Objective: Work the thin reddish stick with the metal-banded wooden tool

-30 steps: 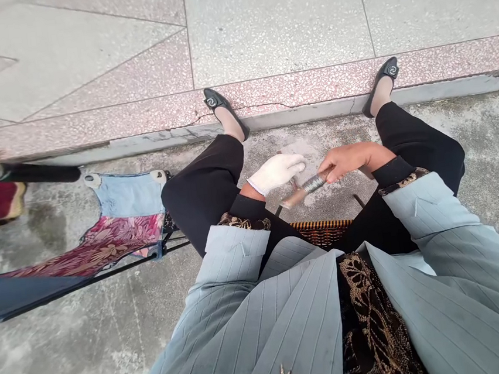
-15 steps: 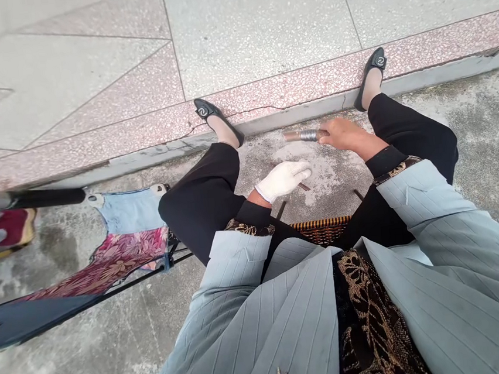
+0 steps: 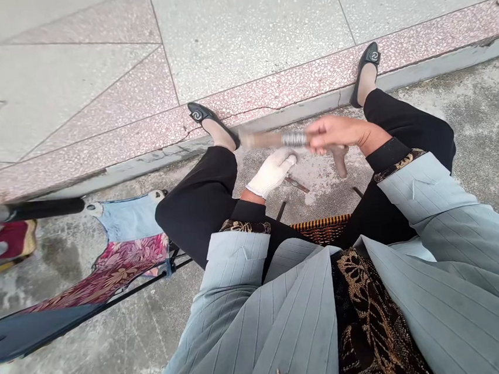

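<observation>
My right hand, bare, grips a wooden-handled tool, its handle pointing left with silvery wire wound around it. The far end of the handle is blurred. Below my palm juts a brown, hammer-like head, partly hidden by the hand. My left hand wears a white knitted glove. Its fingers are curled closed, and what they hold, if anything, is hidden. Just below them shows a thin rusty metal piece; whether it touches the glove I cannot tell.
A woven seat edge shows between my legs. To the left stands a folding chair with patterned cloth, beside a black bar. My shoes rest on a raised terrazzo step above rough concrete.
My right hand has shifted slightly left and turned, bringing the handle further left and the tool's head into view. My left hand has moved slightly left and up, exposing more of the rusty piece.
</observation>
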A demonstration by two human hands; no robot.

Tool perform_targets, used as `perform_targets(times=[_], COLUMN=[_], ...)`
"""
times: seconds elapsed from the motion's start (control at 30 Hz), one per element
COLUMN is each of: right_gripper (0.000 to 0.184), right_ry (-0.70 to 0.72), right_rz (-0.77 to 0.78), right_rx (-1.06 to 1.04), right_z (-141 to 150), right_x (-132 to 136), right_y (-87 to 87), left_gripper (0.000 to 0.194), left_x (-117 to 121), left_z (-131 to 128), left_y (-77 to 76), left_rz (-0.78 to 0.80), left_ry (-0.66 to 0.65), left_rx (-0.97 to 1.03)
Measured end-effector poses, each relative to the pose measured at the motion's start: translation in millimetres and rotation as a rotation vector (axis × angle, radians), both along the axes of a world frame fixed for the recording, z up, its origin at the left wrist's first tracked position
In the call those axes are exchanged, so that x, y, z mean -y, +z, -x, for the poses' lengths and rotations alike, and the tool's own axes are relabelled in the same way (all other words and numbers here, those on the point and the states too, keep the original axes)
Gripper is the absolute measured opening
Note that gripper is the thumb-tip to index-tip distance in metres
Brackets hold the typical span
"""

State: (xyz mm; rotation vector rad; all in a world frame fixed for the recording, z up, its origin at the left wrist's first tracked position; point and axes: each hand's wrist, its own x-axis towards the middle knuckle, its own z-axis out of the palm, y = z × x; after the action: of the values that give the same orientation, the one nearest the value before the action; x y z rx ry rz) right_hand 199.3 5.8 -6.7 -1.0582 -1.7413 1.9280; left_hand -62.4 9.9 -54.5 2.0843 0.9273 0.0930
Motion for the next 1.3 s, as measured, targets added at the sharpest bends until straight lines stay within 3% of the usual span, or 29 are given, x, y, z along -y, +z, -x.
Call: perform_targets(times=[0.07,0.13,0.27,0.47,0.67,0.8,0.83,0.9,0.97,1.03,1.17,1.3], right_gripper=[0.034,0.031,0.02,0.023,0.015,0.024,0.032,0.046,0.05,0.045,0.027,0.024], right_ry=[-0.273,-0.344,-0.251,-0.036,0.296,0.506,0.468,0.232,-0.084,-0.286,-0.252,-0.136], right_rz=[-0.025,-0.013,-0.096,-0.157,-0.147,0.109,0.131,0.081,-0.003,-0.067,-0.206,-0.251], right_rx=[0.058,0.274,0.721,0.979,0.866,0.431,0.304,0.153,0.173,0.341,0.781,0.945], right_z=[-10.4,-17.4,-15.1,8.0,14.6,7.0,3.4,-4.6,-11.2,-14.0,-7.2,4.9], right_x=[-5.8,-10.5,-14.2,-12.0,-1.8,1.2,0.6,-1.8,-5.2,-8.6,-11.6,-11.8], right_y=[-0.4,-4.5,-11.7,-19.3,-32.8,-16.0,-9.7,1.0,5.6,3.9,-4.7,-7.9], left_gripper=[0.042,0.038,0.038,0.039,0.038,0.037,0.037,0.039,0.04,0.039,0.039,0.043], left_x=[3.8,6.5,7.8,9.9,-1.4,-7.7,-7.7,-6.0,-3.6,-1.5,1.1,2.3], left_z=[-4.0,-6.9,-8.5,-9.7,0.7,4.8,4.0,0.6,-3.6,-6.9,-8.1,-6.1], left_y=[-0.3,0.9,4.9,9.9,12.9,8.3,6.1,1.8,-0.5,0.1,6.1,8.0], left_rz=[0.048,0.065,0.029,0.063,-0.032,0.016,0.039,0.083,0.11,0.113,0.094,0.03], left_ry=[-0.008,-0.059,-0.113,-0.147,-0.046,-0.006,0.016,0.052,0.042,-0.011,-0.11,-0.143], left_rx=[-0.012,-0.068,-0.162,-0.136,-0.146,-0.047,-0.015,0.021,0.021,0.013,-0.003,-0.002])
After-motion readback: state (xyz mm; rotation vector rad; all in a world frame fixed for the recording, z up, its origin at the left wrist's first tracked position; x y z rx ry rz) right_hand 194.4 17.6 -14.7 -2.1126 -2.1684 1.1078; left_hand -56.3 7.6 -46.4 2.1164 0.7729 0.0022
